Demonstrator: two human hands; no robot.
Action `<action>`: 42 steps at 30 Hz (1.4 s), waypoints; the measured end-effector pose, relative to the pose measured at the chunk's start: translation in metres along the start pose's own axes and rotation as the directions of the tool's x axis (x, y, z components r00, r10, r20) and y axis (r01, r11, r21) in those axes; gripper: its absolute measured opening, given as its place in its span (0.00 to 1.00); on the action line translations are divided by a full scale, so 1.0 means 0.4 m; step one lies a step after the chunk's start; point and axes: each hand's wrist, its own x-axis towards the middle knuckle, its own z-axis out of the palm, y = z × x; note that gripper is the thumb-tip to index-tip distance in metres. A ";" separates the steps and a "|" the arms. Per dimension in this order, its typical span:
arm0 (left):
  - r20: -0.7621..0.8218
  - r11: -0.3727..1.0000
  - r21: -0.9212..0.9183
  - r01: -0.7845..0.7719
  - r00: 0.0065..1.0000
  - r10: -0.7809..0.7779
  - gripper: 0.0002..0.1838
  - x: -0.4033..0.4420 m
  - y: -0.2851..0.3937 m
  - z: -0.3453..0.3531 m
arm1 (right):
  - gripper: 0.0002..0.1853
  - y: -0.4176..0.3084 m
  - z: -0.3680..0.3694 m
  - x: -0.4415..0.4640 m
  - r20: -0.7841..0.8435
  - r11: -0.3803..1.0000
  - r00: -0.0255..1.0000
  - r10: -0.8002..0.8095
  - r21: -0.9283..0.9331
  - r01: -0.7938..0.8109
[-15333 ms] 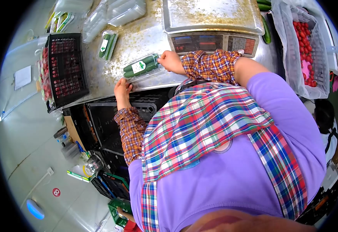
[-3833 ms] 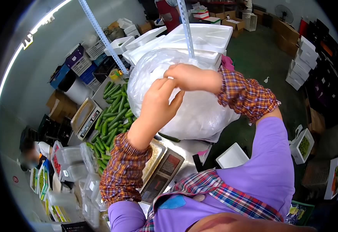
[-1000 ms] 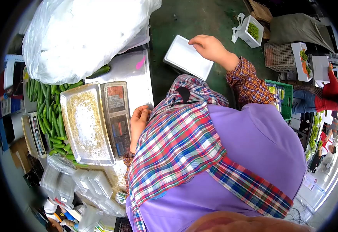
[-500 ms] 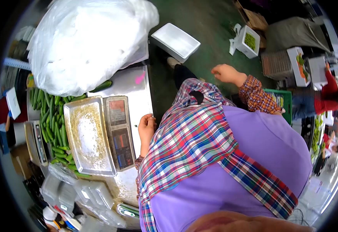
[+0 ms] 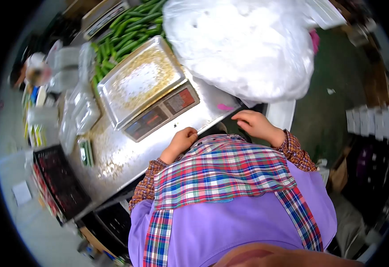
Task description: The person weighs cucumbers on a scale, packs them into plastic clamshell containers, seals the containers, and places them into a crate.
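The left hand (image 5: 183, 141) has loosely curled fingers, with the flat silver metal scale (image 5: 142, 84) near its eleven o'clock. The right hand (image 5: 257, 126) has bent fingers, the puffy white plastic bag (image 5: 243, 49) at its twelve o'clock.

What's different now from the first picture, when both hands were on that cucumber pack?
Both hands have let go of it. The left hand is at the edge of the table; the right hand has moved off past that edge. One cucumber pack shows, maybe not the same one. The scale and black crate remain on the table.
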 end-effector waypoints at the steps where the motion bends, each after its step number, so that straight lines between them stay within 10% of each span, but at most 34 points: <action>1: 0.049 0.996 -0.036 0.080 0.996 -0.078 0.14 -0.027 0.048 -0.015 | 0.11 -0.008 0.009 0.033 0.034 0.997 0.998 -0.060 0.047 0.058; 7: -0.038 0.971 -0.183 0.156 0.986 -0.165 0.14 -0.141 0.099 -0.065 | 0.09 -0.039 0.109 0.192 0.151 0.954 0.973 -0.175 0.269 0.130; 13: -0.066 0.885 -0.405 0.229 0.958 -0.278 0.09 -0.272 0.134 -0.313 | 0.08 0.059 0.283 0.272 -0.271 0.925 0.938 0.216 0.364 -0.108; 17: -0.103 0.846 -0.426 -0.322 0.946 0.308 0.14 -0.352 0.228 -0.554 | 0.07 0.150 0.345 0.282 -0.392 0.879 0.805 0.445 0.365 -0.308; 21: -0.023 0.433 -0.400 -0.808 0.481 0.876 0.23 -0.359 0.439 -0.724 | 0.06 0.205 0.379 0.277 -0.519 0.943 0.787 0.334 0.191 -0.274; 24: 0.253 0.202 -0.531 -0.823 0.074 0.965 0.22 -0.322 0.542 -0.767 | 0.06 0.146 0.376 0.293 -0.514 0.887 0.724 0.459 0.302 -0.348; 27: -0.216 -0.327 -0.596 -0.733 -0.246 0.945 0.16 -0.287 0.573 -0.712 | 0.06 0.175 0.392 0.297 -0.555 0.883 0.687 0.470 0.277 -0.380; 29: -0.304 -0.411 -0.608 -0.680 -0.279 0.911 0.15 -0.251 0.557 -0.737 | 0.05 0.149 0.388 0.320 -0.556 0.872 0.674 0.487 0.261 -0.415; 32: 0.015 -0.180 -0.616 -0.767 -0.240 0.971 0.19 -0.122 0.496 -0.892 | 0.05 0.147 0.383 0.328 -0.604 0.899 0.678 0.419 0.170 -0.404; 35: 0.104 0.382 -0.335 -0.861 0.369 0.924 0.15 0.032 0.420 -1.015 | 0.04 0.161 0.372 0.335 -0.526 0.846 0.665 0.530 0.271 -0.459; 37: -0.094 0.728 -0.259 -0.634 0.767 0.634 0.16 0.209 0.374 -1.055 | 0.04 0.156 0.368 0.337 -0.557 0.879 0.688 0.465 0.194 -0.436; 42: -0.264 0.964 0.000 -0.265 0.930 0.256 0.12 0.778 0.108 -1.140 | 0.04 0.150 0.351 0.334 -0.562 0.898 0.729 0.391 0.060 -0.435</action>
